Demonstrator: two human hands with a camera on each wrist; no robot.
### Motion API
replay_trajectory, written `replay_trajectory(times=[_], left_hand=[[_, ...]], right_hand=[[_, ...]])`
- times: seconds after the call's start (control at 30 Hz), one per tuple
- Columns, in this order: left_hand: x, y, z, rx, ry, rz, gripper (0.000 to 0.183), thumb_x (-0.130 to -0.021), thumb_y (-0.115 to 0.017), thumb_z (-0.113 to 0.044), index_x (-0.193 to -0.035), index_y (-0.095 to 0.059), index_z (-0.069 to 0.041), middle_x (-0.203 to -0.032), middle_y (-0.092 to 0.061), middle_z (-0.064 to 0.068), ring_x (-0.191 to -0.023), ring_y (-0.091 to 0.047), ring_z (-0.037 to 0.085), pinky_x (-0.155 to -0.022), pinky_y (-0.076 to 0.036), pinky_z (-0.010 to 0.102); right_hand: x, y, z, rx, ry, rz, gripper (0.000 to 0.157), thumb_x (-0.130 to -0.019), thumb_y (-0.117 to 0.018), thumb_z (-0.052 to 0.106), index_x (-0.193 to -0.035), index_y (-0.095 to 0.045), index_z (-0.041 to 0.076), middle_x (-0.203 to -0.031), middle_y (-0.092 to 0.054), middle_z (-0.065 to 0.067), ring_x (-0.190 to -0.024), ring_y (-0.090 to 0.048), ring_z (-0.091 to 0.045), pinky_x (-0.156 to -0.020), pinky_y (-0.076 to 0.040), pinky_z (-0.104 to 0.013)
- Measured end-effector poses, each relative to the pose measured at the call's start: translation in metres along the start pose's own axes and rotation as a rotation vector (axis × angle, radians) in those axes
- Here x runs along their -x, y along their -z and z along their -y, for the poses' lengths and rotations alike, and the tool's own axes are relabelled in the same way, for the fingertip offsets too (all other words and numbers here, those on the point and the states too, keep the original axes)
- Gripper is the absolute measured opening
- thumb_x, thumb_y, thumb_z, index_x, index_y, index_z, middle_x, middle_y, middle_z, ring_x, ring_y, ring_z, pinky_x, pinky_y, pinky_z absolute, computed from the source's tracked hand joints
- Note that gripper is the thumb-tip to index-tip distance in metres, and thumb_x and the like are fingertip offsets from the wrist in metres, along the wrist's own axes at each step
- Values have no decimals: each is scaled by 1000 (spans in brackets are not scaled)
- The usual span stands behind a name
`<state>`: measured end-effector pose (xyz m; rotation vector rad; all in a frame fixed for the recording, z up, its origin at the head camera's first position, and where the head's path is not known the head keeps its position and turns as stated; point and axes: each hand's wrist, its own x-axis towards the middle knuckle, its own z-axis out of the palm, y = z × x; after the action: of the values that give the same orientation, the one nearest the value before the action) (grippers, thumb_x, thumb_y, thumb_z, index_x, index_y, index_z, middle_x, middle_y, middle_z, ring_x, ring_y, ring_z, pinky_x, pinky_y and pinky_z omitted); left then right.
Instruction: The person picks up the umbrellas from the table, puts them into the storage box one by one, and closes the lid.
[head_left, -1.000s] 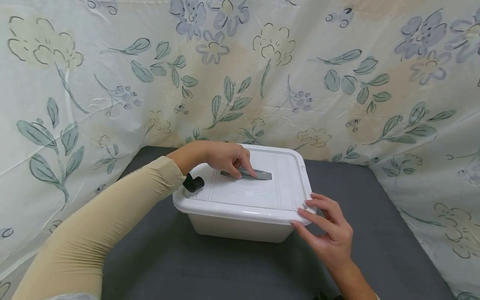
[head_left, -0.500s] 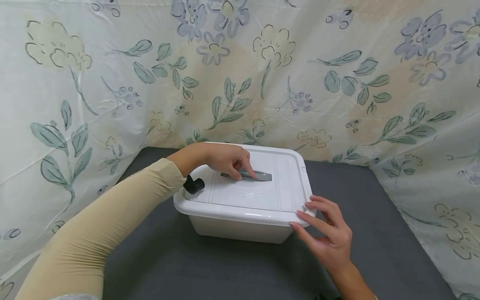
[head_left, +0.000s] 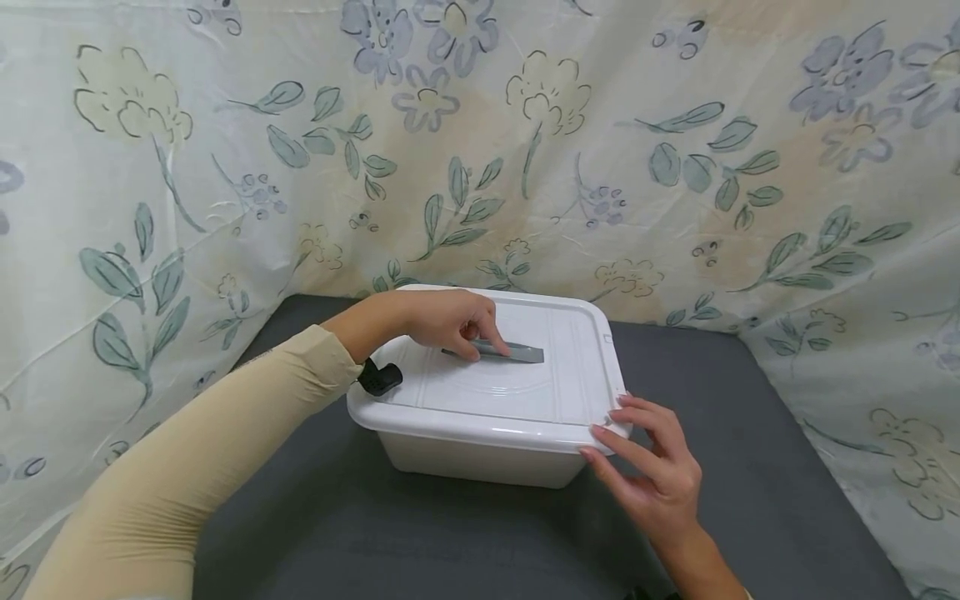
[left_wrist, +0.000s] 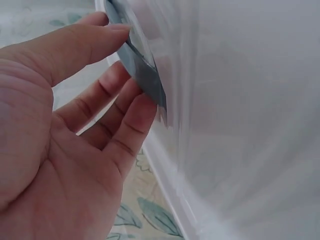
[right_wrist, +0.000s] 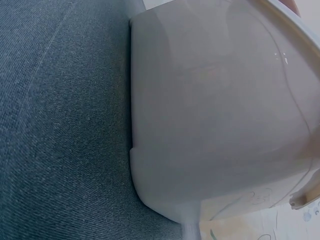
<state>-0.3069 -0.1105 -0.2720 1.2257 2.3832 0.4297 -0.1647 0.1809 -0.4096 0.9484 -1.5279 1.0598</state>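
Note:
A white plastic storage box with a white lid on it stands on the dark cloth. Across the lid's middle lies a grey handle. My left hand reaches over the lid and pinches this handle. In the left wrist view, the thumb is on one side of the grey handle and bent fingers are on the other. My right hand touches the lid's near right corner with spread fingertips. In the right wrist view the box wall fills most of the picture, with little of the hand visible.
The dark grey cloth surface extends around the box. Floral fabric hangs behind it and along both sides. A black device at the left wrist sits over the lid's left edge.
The left forearm and wrist have shifted slightly left, with the fingers still at the handle. Box, lid and right hand stay almost exactly where they were.

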Motion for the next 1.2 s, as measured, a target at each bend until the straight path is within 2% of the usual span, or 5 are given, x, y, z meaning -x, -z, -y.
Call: replay_trajectory(times=[0.37,0.6,0.87,1.03,1.2], left_hand=[[27,0,3,-74,131,-191,36,-98,-65,-14,-134,-70,-17,-109,-65,5,-101,-58,20,-91,-51,34],[51,-5,8,-102,286,-336,41,-100,-66,-21,-140,-64,-12,-142,-61,13,-135,-55,33,-113,-44,53],[76,-10,16,-159,430,-361,55,-103,-60,-28,-151,-49,-5,-155,-47,21,-145,-43,40,-119,-36,57],[83,-27,25,-194,548,-365,75,-105,-54,-38,-161,-23,1,-168,-20,26,-155,-22,45,-124,-24,59],[82,-45,30,-243,562,-352,86,-105,-44,-53,-163,-9,0,-171,-2,24,-158,-4,46,-127,-11,61]], right_hand=[[0,0,2,11,-14,-1,28,-84,-86,21,-85,-79,-6,-98,-65,-28,-114,-64,-36,-108,-50,-29],[-3,1,6,49,-33,9,31,-88,-82,25,-86,-79,-6,-96,-64,-28,-118,-64,-31,-108,-50,-27],[-1,3,6,58,-45,9,32,-87,-83,27,-86,-80,-5,-95,-64,-27,-118,-65,-30,-109,-49,-27],[0,4,6,51,-55,16,31,-87,-83,27,-87,-80,-4,-96,-64,-27,-119,-64,-29,-108,-49,-26],[3,6,6,66,-77,34,32,-87,-83,29,-89,-80,-3,-97,-63,-27,-119,-64,-29,-109,-48,-25]])
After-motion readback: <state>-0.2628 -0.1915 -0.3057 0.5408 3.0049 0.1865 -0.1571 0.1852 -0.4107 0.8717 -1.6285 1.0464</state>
